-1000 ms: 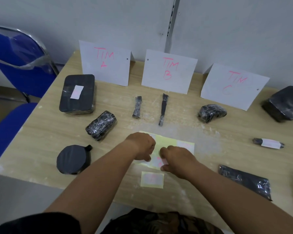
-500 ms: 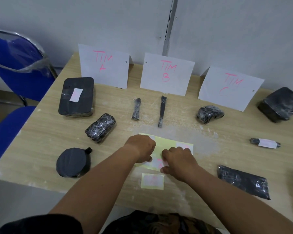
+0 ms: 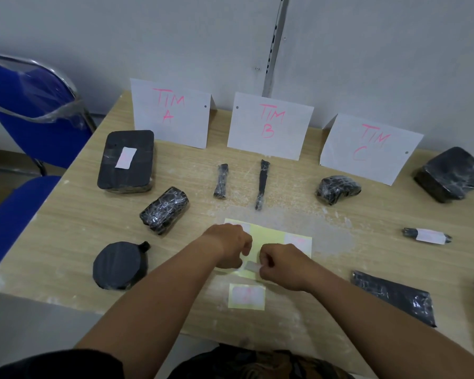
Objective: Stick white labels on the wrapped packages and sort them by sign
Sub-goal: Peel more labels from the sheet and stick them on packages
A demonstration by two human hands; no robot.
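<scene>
Ten black film-wrapped packages (image 3: 164,209) lie on the wooden desk (image 3: 66,228) from nine round to three o'clock; two are labelled. Three white paper signs (image 3: 270,127), TIM A, B, C, stand at twelve. At centre, the left hand (image 3: 229,246) curls on the yellow backing sheet (image 3: 270,237), its grip unreadable; the right hand (image 3: 283,266) has its grip pinching one white label (image 3: 253,266).

Plain office room: wooden table (image 3: 66,222), folding chair (image 3: 30,105), bare wall (image 3: 148,36).
</scene>
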